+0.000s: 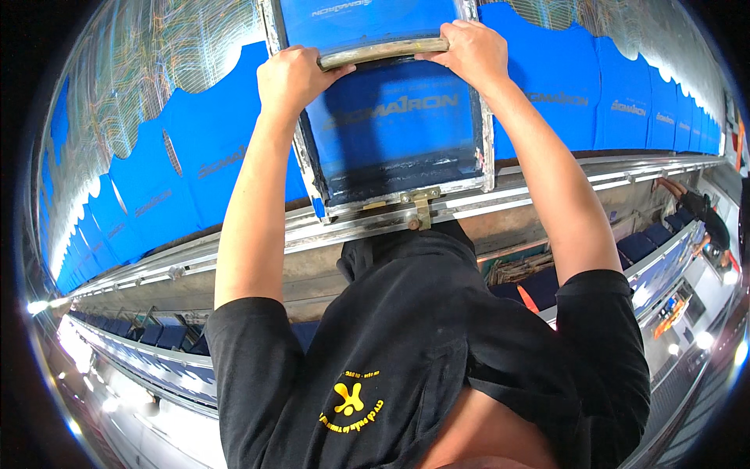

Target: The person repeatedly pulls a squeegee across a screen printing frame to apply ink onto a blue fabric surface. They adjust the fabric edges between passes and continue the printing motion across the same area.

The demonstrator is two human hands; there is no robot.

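Note:
Both my arms stretch forward over a screen-printing frame point(486, 148) with worn, paint-smeared metal sides. My left hand point(295, 82) is closed round the left end of a long squeegee point(383, 52), and my right hand point(473, 56) grips its right end. The squeegee lies crosswise between the frame's two sides, toward its far part. Through the mesh point(406, 129) shows blue with dark lettering, and dark ink streaks line the near end. The squeegee's lower edge is hidden from this view. A metal bracket point(422, 205) sits at the frame's near edge, against the table rail.
Blue fabric pieces point(547, 86) with dark prints lie in a row along the long table, left and right of the frame. A metal rail point(531, 184) runs along its near edge. Another table point(168, 338) with dark pieces stands behind me. Another person point(703, 215) bends at the far right.

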